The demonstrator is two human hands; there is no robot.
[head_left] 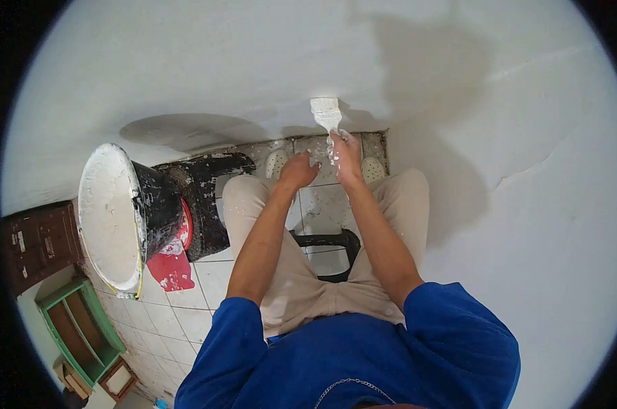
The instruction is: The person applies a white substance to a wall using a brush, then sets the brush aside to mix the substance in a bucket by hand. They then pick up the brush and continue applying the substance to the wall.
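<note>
Here, a paintbrush (325,114) is being gripped by the right hand (347,158) against the wall (458,102); the left hand (297,170) is being kept loosely curled, empty, just beside it.

Head view, steeply downward, close over lap

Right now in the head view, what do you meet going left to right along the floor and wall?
Green wooden frame → white-coated bucket → black drum → left hand → paintbrush held in right hand → cracked white wall.

You reach both bare arms forward and down, your right hand (347,155) gripping closed, your left hand (299,170) loosely curled beside it.
</note>
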